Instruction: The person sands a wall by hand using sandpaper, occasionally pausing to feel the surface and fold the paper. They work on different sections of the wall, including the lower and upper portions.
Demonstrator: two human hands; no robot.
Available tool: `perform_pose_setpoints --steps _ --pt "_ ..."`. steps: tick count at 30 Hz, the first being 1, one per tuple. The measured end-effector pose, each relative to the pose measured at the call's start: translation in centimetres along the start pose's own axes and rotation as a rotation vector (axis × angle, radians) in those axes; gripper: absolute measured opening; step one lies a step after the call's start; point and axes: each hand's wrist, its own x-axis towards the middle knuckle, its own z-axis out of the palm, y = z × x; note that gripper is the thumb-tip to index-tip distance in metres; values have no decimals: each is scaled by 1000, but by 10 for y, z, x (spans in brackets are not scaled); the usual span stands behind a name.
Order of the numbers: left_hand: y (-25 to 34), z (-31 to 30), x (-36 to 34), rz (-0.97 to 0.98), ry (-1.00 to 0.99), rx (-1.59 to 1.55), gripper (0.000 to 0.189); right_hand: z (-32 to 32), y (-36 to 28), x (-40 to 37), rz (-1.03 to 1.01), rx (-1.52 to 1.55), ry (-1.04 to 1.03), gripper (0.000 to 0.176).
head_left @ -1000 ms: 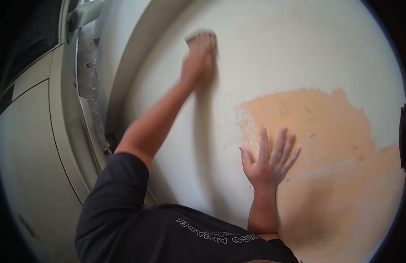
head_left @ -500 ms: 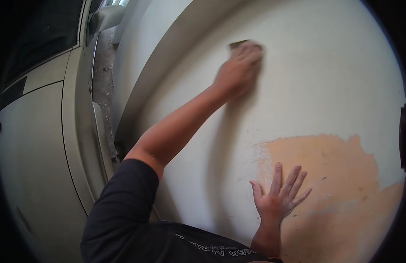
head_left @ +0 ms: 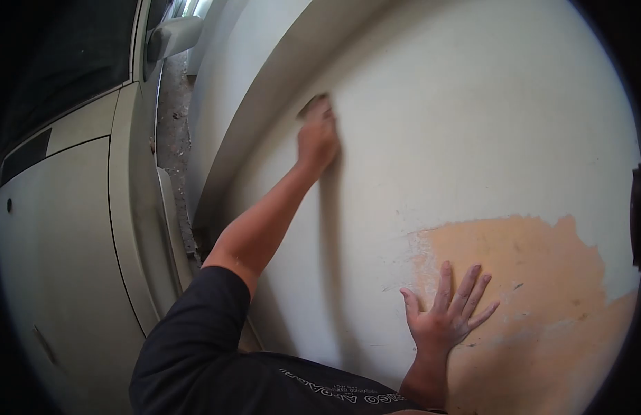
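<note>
In the head view, my left hand reaches up the pale wall with its fingers closed. It presses a dark, flat piece of sandpaper to the surface; motion blurs it and the fingers cover most of it. Lower right, my right hand lies flat with spread fingers and holds nothing. Its palm rests at the left part of a bare orange patch, where the pale coat has a ragged edge.
A raised pillar or ledge borders the wall on the left. Beyond it stands a light-coloured car with its side mirror sticking out. A strip of littered ground lies between them. A dark object sits at the right edge.
My left hand has swept left and somewhat down across the wall with the sandpaper, towards the ledge. My right hand stays flat on the wall; the view has shifted slightly.
</note>
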Motion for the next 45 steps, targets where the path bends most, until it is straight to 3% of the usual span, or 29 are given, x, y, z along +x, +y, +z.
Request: perform_pose_setpoints --steps 2,4,6,10,13,14,15,17,18,21,23,24,26,27,28,30,32,33,35,37,38,39,40,41,42,44,45 --pt "70 10 35 366 -100 85 41 1 -1 0 -2 -3 -2 75" --pt "98 19 75 460 -59 29 41 2 0 -1 -3 -21 -3 75" --pt "86 4 105 135 -322 169 41 2 0 -1 -1 -3 4 74" --pt "-33 -13 43 80 -15 83 41 3 -1 -1 0 3 14 75" --pt "-132 -51 -36 -272 -29 159 47 -1 0 -1 -4 -1 0 75" --pt "-146 -59 -50 -416 -56 165 47 -1 1 0 1 -2 -7 75" --pt "-144 -58 -43 -414 -47 173 47 -1 -1 1 5 -5 -13 75" --pt "-128 -34 -23 -249 63 309 48 0 -4 5 -7 -7 -3 75" --pt "-82 -30 -4 -161 67 225 47 -1 -3 3 -18 -22 -5 76" --pt "31 -9 33 -17 -102 83 40 2 -2 1 -20 -25 -15 76" --pt "64 10 16 294 -71 43 39 3 -3 1 -21 -31 -16 76" --pt "74 8 -3 345 -112 8 39 4 -2 1 -20 -31 -10 76" --pt "38 2 -13 467 -147 26 39 5 -2 2 -26 -29 -8 77" --pt "8 2 -7 388 -89 -93 39 5 -2 1 -27 -24 -2 77" --pt "4 -19 5 -150 -280 -118 41 5 -4 1 -20 -26 -15 77" --pt "8 -47 13 -379 -325 -171 44 3 -4 1 -14 -26 -21 78" --pt "-2 -11 -32 -77 -128 107 44 4 -2 2 -13 -9 1 78" --pt "10 -7 -67 247 -26 150 43 4 -5 2 0 5 16 78" --pt "16 -39 -130 346 -312 99 42 1 -7 2 2 23 14 78" --pt "-40 -81 -159 311 -524 301 39 2 -5 1 0 39 42 78" --pt "-69 -101 -173 66 -530 468 37 2 -4 0 3 41 26 78" --pt "-50 -133 -157 -408 -877 728 40 2 -5 0 3 41 41 79" --pt "-79 -153 -164 -840 -637 470 38 3 -5 -2 -5 45 54 79" --pt "-109 -173 -181 -867 -470 102 39 4 -5 -3 3 53 69 79" --pt "-96 -183 -182 -867 -452 113 39 5 -5 0 -1 72 77 79" --pt "-38 -200 -186 -1109 -212 -772 42 2 -3 -2 8 87 95 78" --pt "-8 -206 -187 -1121 -269 -884 46 1 -2 -5 0 104 69 78"
